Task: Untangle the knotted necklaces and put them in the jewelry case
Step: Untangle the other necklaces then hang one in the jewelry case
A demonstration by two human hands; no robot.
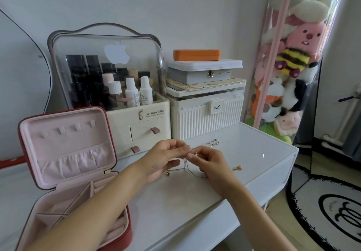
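A home bedroom is showing here: a cosmetics organizer [109, 78] is sitting at centre left on a white vanity [175, 202], plush toys [289, 61] are piling up at upper right.

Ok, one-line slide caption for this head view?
Both hands, left and right, pinch knotted necklaces above the white table, open jewelry case waiting alongside.

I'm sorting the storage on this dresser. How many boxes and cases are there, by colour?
Red with pink lining, open: 1, the jewelry case
Orange: 1, the flat case
Grey: 1, the latched box
Cream or white: 2, the cosmetics organizer and the ribbed box
Total: 5
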